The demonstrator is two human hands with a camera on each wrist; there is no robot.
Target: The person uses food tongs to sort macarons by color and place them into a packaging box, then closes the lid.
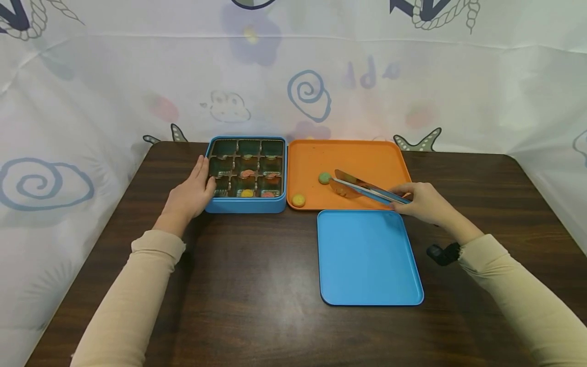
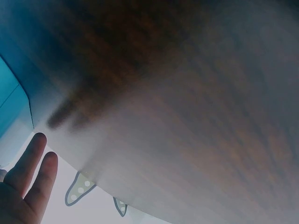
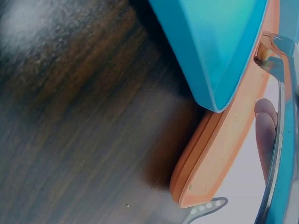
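Note:
My left hand [image 1: 190, 196] rests with straight fingers against the left side of a blue box [image 1: 245, 205]. A divided clear insert fills the box, with yellow, pink and other small round cookies in several compartments. In the left wrist view, two fingertips [image 2: 35, 144] show beside the box's corner. My right hand [image 1: 424, 204] grips metal tongs with blue handles [image 1: 385, 194] over an orange tray [image 1: 362, 153]. Their parted tips point left, just short of a green round cookie [image 1: 324, 178]. A yellow cookie [image 1: 298, 200] lies at the tray's front left corner.
A blue tray or lid [image 1: 370, 257] lies in front of the orange tray, its back edge close against it. Everything stands on a dark wooden table [image 1: 247, 285]. Behind the table hangs a white printed cloth [image 1: 183, 66].

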